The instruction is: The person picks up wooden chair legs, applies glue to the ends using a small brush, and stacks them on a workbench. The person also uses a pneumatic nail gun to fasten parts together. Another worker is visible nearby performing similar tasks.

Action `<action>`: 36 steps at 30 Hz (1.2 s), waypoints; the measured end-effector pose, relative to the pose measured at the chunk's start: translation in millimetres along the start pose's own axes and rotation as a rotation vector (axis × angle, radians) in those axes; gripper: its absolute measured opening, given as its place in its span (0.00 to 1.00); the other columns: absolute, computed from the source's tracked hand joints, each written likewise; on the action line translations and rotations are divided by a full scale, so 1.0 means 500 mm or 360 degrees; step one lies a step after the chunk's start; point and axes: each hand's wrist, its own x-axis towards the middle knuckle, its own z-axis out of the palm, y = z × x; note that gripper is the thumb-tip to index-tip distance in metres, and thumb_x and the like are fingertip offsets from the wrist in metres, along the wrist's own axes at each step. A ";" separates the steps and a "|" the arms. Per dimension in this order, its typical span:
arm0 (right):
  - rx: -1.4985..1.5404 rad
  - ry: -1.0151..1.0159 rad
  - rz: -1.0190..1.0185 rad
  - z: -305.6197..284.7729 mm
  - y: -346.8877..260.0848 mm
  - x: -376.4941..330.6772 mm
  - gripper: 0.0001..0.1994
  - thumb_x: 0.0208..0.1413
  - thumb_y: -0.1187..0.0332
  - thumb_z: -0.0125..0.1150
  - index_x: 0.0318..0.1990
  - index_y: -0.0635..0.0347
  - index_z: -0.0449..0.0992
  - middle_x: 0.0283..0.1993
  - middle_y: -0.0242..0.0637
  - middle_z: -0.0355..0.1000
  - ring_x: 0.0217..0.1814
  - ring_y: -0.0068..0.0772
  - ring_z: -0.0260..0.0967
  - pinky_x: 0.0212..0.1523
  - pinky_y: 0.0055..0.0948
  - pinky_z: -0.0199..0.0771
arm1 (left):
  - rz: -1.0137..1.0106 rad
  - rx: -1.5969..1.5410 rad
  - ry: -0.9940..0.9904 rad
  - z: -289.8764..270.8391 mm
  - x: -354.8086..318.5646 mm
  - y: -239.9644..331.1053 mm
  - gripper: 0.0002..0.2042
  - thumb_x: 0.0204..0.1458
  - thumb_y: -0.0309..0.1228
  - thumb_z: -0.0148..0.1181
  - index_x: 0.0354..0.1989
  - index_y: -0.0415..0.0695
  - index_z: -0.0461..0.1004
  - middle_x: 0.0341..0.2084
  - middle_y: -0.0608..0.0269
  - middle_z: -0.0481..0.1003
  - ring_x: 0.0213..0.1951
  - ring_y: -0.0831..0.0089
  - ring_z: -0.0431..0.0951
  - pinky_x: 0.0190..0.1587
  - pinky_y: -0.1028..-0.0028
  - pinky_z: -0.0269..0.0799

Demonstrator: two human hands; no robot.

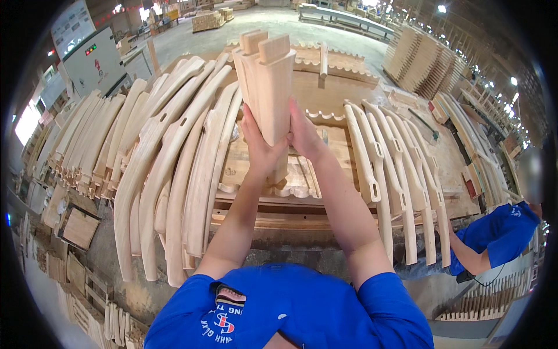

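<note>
Out over the workbench (343, 87), both my arms are stretched forward. Between my hands stands a pair of pale wooden rails (264, 87), pressed together upright, each with a tenon at its top end. My left hand (263, 142) grips their left side low down, fingers closed round the wood. From the right, my right hand (303, 132) wraps the same pieces. Left of them lie curved wooden chair legs (192, 128) with slots, in a dense overlapping row. To the right, several more slotted curved legs (383, 154) rest side by side, their lower ends overhanging the bench edge.
Notched wooden racks (325, 116) lie across the bench, with a short stick (324, 61) on the far one. A grey control cabinet (93, 61) stands far left. A blue-shirted person (503, 235) is at the right. Stacked boards (421, 61) rise behind.
</note>
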 end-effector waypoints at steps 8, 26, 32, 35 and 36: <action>-0.0035 0.0082 0.0097 -0.061 0.161 -0.039 0.32 0.66 0.45 0.30 0.66 0.63 0.52 0.65 0.39 0.58 0.67 0.28 0.53 0.66 0.28 0.50 | 0.0029 -0.0490 0.0083 0.010 -0.013 -0.011 0.56 0.34 0.29 0.70 0.69 0.37 0.33 0.57 0.48 0.50 0.59 0.55 0.53 0.62 0.59 0.50; -0.2143 0.0445 0.0647 -0.200 0.173 -0.147 0.22 0.48 0.58 0.62 0.46 0.65 0.72 0.38 0.52 0.75 0.43 0.47 0.74 0.46 0.41 0.72 | -0.0367 -0.0950 0.0826 -0.161 0.035 0.080 0.45 0.44 0.42 0.62 0.68 0.47 0.40 0.59 0.52 0.56 0.59 0.59 0.61 0.59 0.60 0.62; -0.2593 0.0634 0.0620 -0.231 0.087 -0.100 0.10 0.54 0.68 0.52 0.39 0.61 0.77 0.36 0.50 0.76 0.40 0.45 0.76 0.40 0.41 0.74 | -0.0633 -0.0820 0.1251 -0.230 0.055 0.160 0.42 0.45 0.49 0.60 0.67 0.55 0.45 0.56 0.54 0.60 0.56 0.58 0.65 0.55 0.56 0.65; -0.3003 0.0493 0.0777 -0.196 -0.010 -0.053 0.11 0.54 0.71 0.50 0.39 0.59 0.79 0.39 0.44 0.77 0.43 0.43 0.76 0.40 0.41 0.74 | -0.0666 -0.0792 0.1446 -0.249 0.055 0.180 0.44 0.44 0.46 0.62 0.68 0.57 0.42 0.58 0.54 0.58 0.57 0.58 0.63 0.57 0.55 0.64; -0.3126 0.0430 0.0788 -0.193 -0.026 -0.040 0.12 0.53 0.71 0.49 0.40 0.58 0.79 0.41 0.42 0.77 0.44 0.43 0.76 0.41 0.41 0.75 | -0.0645 -0.0789 0.1499 -0.254 0.054 0.175 0.43 0.44 0.46 0.62 0.67 0.58 0.42 0.57 0.55 0.59 0.56 0.58 0.64 0.55 0.54 0.66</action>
